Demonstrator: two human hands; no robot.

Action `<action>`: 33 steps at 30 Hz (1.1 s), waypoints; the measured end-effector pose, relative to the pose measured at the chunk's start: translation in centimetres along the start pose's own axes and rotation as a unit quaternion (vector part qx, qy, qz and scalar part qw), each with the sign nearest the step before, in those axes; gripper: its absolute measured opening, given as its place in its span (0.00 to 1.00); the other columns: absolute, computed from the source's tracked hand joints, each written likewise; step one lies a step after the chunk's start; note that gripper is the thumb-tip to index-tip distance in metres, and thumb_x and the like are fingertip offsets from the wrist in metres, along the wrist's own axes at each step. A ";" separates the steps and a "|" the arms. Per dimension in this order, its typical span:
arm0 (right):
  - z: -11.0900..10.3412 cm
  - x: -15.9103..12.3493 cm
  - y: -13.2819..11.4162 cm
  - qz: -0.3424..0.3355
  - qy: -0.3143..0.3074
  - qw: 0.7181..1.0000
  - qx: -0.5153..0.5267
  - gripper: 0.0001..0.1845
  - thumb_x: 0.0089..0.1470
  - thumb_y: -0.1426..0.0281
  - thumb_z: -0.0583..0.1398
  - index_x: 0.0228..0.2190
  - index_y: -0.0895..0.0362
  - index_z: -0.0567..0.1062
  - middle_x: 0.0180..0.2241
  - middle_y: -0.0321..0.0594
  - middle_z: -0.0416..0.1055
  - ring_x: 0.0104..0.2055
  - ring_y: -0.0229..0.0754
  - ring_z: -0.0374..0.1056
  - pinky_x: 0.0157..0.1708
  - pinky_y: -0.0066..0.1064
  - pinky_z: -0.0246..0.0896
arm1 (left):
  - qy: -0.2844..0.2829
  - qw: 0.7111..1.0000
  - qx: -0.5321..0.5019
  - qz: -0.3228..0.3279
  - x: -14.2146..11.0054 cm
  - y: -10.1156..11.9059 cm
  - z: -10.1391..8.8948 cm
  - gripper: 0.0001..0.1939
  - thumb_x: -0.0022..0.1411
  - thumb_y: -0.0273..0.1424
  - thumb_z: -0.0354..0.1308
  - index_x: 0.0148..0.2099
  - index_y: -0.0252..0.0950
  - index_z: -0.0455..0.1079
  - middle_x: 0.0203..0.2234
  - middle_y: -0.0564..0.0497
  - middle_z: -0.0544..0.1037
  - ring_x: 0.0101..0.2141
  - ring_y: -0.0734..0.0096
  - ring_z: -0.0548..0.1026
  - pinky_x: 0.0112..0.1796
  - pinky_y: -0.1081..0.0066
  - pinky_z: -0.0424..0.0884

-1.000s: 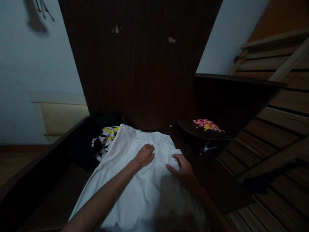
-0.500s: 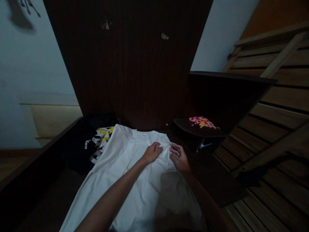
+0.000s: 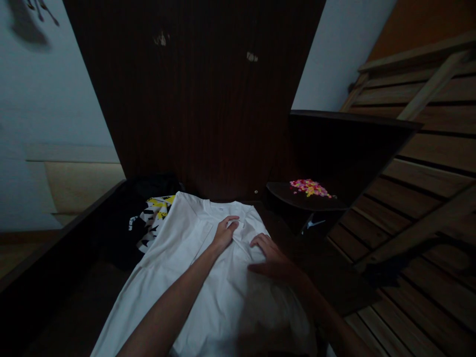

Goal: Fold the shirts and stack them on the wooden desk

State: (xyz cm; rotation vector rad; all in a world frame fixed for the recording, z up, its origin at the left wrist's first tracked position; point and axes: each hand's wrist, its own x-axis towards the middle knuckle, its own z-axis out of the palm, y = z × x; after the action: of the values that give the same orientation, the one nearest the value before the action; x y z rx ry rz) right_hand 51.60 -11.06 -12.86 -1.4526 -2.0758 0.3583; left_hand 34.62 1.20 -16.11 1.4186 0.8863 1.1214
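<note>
Head view: 1 white shirt (image 3: 211, 307) spreads across the lower centre of the frame. Near the middle, the left hand (image 3: 223, 235) pinches a fold (image 3: 241, 225) below the collar (image 3: 223, 204); farther right, the right hand (image 3: 273, 259) has thumb and fingers apart over the fabric.

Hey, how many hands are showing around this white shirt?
2: the left hand on the white shirt, below its collar, and the right hand at the shirt's right side as pictured.
</note>
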 end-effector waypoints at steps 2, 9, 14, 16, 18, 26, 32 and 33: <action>-0.5 -1.4 0.4 -0.001 -0.006 0.996 -0.093 0.18 0.46 0.70 0.62 0.42 0.54 0.70 0.45 0.45 0.70 0.48 0.48 0.66 0.47 0.37 0.63 | 0.015 0.999 -0.045 -0.012 0.3 -0.2 -0.1 0.24 0.60 0.47 0.57 0.51 0.34 0.70 0.32 0.47 0.78 0.32 0.68 0.77 0.33 0.71 0.72; -1.9 -4.3 1.6 0.129 0.060 0.949 -0.280 0.16 0.53 0.79 0.53 0.42 0.55 0.71 0.42 0.44 0.70 0.37 0.43 0.70 0.33 0.29 0.60 | -0.010 0.963 -0.248 -0.109 0.2 0.9 -0.3 0.24 0.57 0.38 0.66 0.52 0.35 0.67 0.41 0.41 0.80 0.38 0.67 0.78 0.39 0.68 0.74; -3.0 -5.4 1.9 0.250 0.096 0.904 -0.333 0.13 0.53 0.79 0.54 0.40 0.56 0.72 0.39 0.45 0.69 0.26 0.39 0.66 0.25 0.29 0.52 | -0.050 0.962 -0.241 -0.116 0.0 0.6 -0.3 0.26 0.52 0.24 0.66 0.53 0.36 0.65 0.49 0.40 0.77 0.45 0.66 0.77 0.43 0.68 0.73; -3.5 -5.7 2.5 0.250 0.071 0.918 -0.299 0.15 0.51 0.80 0.54 0.39 0.55 0.72 0.38 0.44 0.70 0.29 0.40 0.68 0.27 0.29 0.54 | -0.060 0.980 -0.174 -0.074 0.0 0.1 -0.2 0.25 0.52 0.21 0.64 0.52 0.36 0.65 0.47 0.40 0.78 0.45 0.64 0.77 0.43 0.67 0.73; -4.1 -5.7 3.1 0.222 0.030 0.944 -0.241 0.17 0.48 0.80 0.55 0.39 0.54 0.73 0.38 0.42 0.71 0.34 0.43 0.69 0.31 0.30 0.58 | -0.058 0.994 -0.084 -0.029 0.0 -0.4 0.0 0.24 0.51 0.20 0.62 0.51 0.35 0.66 0.43 0.41 0.79 0.43 0.64 0.78 0.40 0.68 0.73; -6.2 1.4 2.5 0.074 0.036 0.994 -0.074 0.23 0.43 0.83 0.52 0.40 0.55 0.75 0.41 0.42 0.73 0.45 0.45 0.68 0.48 0.37 0.61 | -0.045 0.995 0.061 0.064 -1.3 -0.1 -0.1 0.14 0.58 0.23 0.56 0.47 0.35 0.69 0.39 0.46 0.78 0.37 0.70 0.77 0.42 0.68 0.72; -3.3 8.7 4.5 -0.008 -0.012 0.997 -0.080 0.22 0.49 0.82 0.52 0.43 0.59 0.76 0.45 0.46 0.73 0.49 0.44 0.68 0.52 0.35 0.60 | -0.034 0.897 0.410 0.161 -3.2 2.6 -0.6 0.12 0.65 0.29 0.48 0.46 0.36 0.71 0.39 0.43 0.79 0.41 0.59 0.76 0.46 0.62 0.69; -2.9 9.4 5.1 -0.012 -0.031 0.996 -0.088 0.22 0.49 0.82 0.52 0.43 0.59 0.76 0.46 0.47 0.73 0.50 0.44 0.68 0.52 0.35 0.60 | -0.039 0.878 0.447 0.168 -3.2 3.2 -0.9 0.13 0.66 0.28 0.47 0.46 0.35 0.71 0.39 0.42 0.79 0.40 0.58 0.76 0.45 0.61 0.69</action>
State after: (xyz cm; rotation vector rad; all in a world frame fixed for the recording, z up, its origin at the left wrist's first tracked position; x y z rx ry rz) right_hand 54.94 -0.77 -10.32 -1.5324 -2.2201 0.2181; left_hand 32.69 -2.09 -13.45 2.4359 1.2029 0.9075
